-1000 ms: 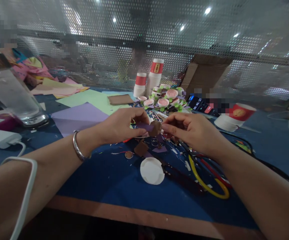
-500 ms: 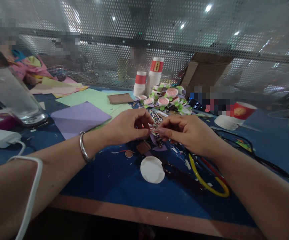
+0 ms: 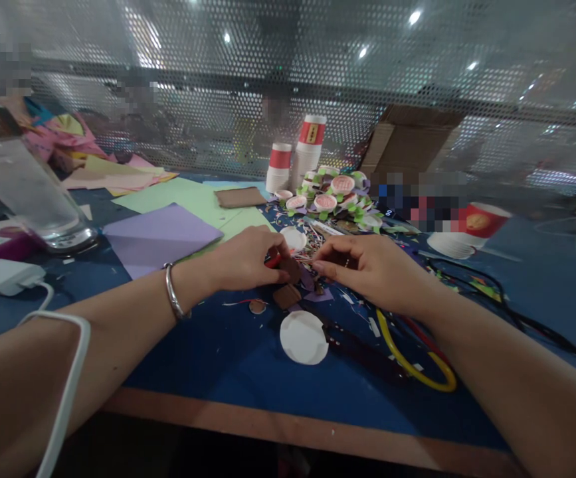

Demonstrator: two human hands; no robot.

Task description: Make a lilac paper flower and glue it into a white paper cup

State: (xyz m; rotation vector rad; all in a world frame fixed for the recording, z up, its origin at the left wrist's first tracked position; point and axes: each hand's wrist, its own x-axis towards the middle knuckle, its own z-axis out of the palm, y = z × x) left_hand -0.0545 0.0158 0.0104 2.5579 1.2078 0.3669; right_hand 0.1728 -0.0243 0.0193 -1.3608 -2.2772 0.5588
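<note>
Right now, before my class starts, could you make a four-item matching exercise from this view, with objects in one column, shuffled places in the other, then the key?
Objects
1. Dark brown piece
2. Silver bangle
3. Large purple sheet
4. Nearer white disc

Places
A. Partly over green paper
B. On the blue tabletop, nearer the viewer than the left hand
C. At the left hand's fingertips
D. Around the left wrist

Pairs: 1-C, 2-D, 3-A, 4-B

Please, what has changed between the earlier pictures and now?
The left hand dipped slightly and drew leftward, away from the right hand. The purple strip it first held no longer shows there; a brown piece is by its thumb. The front white disc and purple sheet stayed.
</note>
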